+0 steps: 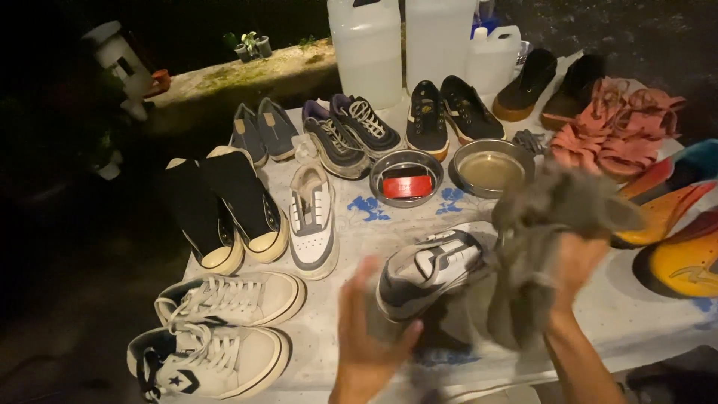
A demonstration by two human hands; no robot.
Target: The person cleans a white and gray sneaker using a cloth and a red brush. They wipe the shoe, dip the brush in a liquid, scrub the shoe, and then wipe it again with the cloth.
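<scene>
My right hand (572,265) grips a bunched grey cloth (546,224), raised above the table and blurred by motion. Under and left of the cloth lies a grey and white sneaker (430,269) on its side. My left hand (366,333) is open just left of that sneaker's near end, fingers spread, holding nothing; whether it touches the shoe I cannot tell. A matching grey and white sneaker (313,221) lies sole-down further left.
Several pairs of shoes cover the white patterned tablecloth (658,314): white high-tops (224,329), black high-tops (232,213), dark sneakers, pink sandals (613,131). Two metal bowls sit mid-table, one (406,179) holding a red block, the other (491,168) holding liquid. Plastic jugs (366,49) stand behind.
</scene>
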